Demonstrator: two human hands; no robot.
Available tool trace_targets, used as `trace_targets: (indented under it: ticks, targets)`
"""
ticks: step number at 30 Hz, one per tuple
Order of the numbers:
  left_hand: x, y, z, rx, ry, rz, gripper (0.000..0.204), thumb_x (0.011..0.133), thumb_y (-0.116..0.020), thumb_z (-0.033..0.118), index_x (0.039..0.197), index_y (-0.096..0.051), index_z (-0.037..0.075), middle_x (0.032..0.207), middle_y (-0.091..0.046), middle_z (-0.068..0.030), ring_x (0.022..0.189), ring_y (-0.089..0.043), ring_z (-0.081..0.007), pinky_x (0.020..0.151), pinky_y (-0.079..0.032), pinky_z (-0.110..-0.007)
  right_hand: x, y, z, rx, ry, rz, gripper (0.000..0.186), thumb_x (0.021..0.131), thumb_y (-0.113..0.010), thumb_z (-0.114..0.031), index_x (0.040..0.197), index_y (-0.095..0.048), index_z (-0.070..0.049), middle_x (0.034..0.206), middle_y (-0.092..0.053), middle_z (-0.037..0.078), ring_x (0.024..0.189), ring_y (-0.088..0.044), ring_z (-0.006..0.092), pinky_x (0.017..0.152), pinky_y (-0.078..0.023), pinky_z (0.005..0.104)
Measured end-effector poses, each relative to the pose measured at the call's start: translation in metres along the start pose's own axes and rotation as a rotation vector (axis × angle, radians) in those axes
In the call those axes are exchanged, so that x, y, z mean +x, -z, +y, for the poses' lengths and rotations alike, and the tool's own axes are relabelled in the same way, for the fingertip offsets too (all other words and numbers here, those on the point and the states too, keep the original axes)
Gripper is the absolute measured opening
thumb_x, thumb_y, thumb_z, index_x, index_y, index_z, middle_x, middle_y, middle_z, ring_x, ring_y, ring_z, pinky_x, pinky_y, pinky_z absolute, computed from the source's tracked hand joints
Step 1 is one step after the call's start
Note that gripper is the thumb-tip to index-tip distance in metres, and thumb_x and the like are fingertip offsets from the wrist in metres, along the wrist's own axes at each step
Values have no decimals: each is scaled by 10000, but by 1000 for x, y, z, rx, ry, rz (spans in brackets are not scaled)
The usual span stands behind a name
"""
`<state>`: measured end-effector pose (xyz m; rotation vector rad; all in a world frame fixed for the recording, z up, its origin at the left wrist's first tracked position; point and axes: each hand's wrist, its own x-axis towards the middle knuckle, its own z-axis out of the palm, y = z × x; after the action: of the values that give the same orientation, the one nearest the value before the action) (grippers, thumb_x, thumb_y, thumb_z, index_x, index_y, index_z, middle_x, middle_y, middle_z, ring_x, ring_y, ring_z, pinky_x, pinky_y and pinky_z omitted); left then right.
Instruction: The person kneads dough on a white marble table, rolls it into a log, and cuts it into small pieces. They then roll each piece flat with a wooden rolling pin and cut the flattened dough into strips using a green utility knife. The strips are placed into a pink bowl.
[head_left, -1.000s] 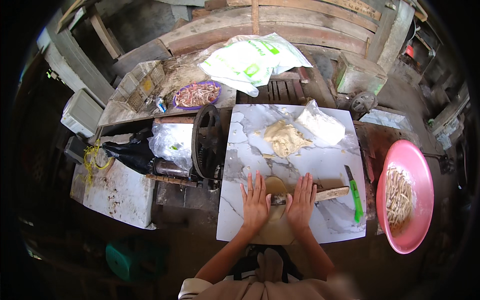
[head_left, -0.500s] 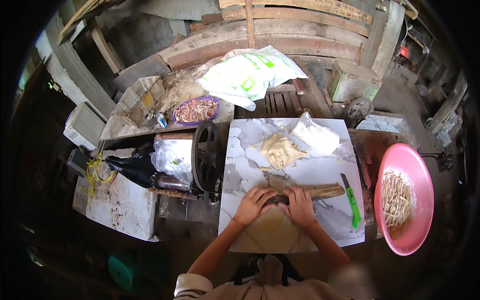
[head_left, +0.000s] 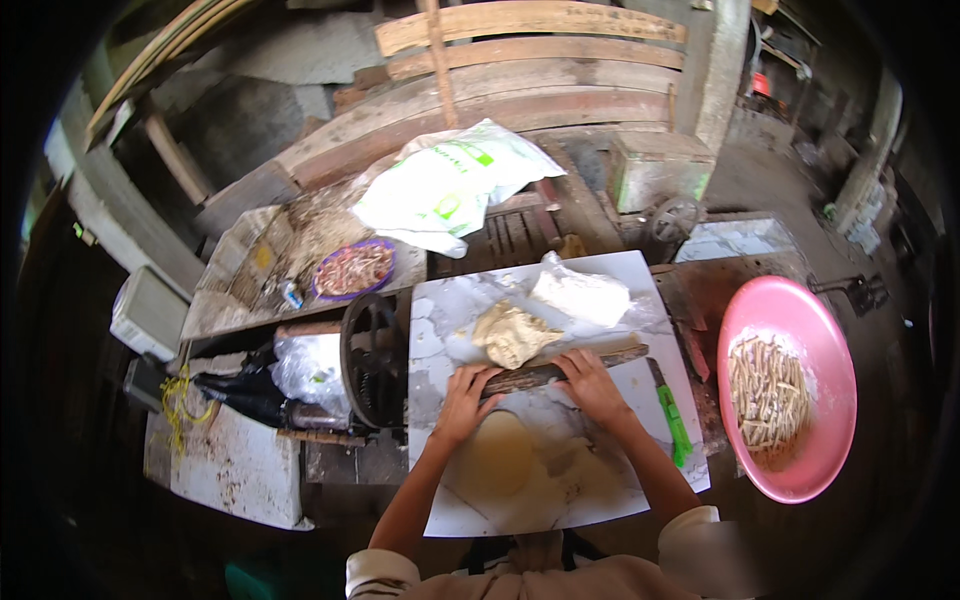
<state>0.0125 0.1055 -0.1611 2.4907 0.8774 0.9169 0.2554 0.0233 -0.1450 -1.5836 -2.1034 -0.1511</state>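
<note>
A dark, worn wooden rolling pin (head_left: 535, 378) lies across the marble-patterned board (head_left: 440, 340). My left hand (head_left: 462, 403) is closed over its left end, and my right hand (head_left: 592, 387) grips it further right. Nearer to me, between my forearms, a thin flattened round of dough (head_left: 503, 455) rests on the board. Just beyond the pin sits a lump of pale dough (head_left: 512, 335). Behind that, to the right, is a plastic bag of white powder (head_left: 582, 292). A green-handled utility knife (head_left: 675, 420) lies to the right of my right hand.
On the right stands a pink basin (head_left: 838, 395) holding many dough strips. A hand-cranked machine with a dark wheel (head_left: 372, 360) is at the left. Farther back are a purple-rimmed plate (head_left: 317, 285) of reddish strips and a white-green sack (head_left: 455, 190).
My hands have moved apart along the rolling pin, and the pin has shifted away from me, uncovering more of the flattened dough. The whole view has swung slightly to the right.
</note>
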Motion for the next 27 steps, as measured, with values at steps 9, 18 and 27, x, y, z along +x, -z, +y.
trace_targets:
  ticks: [9,18,27]
  targets:
    - [54,-62,123,-403,-241,-128,295,830,-652,130,1114,-574,107,1056,-527,-123,998,-534,-293,844,-443,-366,-104,60,3,-284,-777,315,412,787,-622,-72,1174,-519,24,1120,-498,160,1040,-468,354,926,-392,455]
    - [33,-172,176,-782,-68,-202,442,847,-656,80,1214,-413,39,996,-573,-121,896,-593,-221,811,-484,-341,-151,56,-28,-25,-968,378,280,850,-596,-99,1047,-462,48,885,-572,239,773,-578,427,674,-472,467]
    - [-21,-67,124,-1251,355,-217,617,852,-659,49,1355,-303,57,922,-607,-83,860,-595,-113,758,-491,-250,-101,80,-121,688,-920,51,238,931,-535,-145,1116,-427,-41,626,-578,132,500,-585,218,482,-446,371]
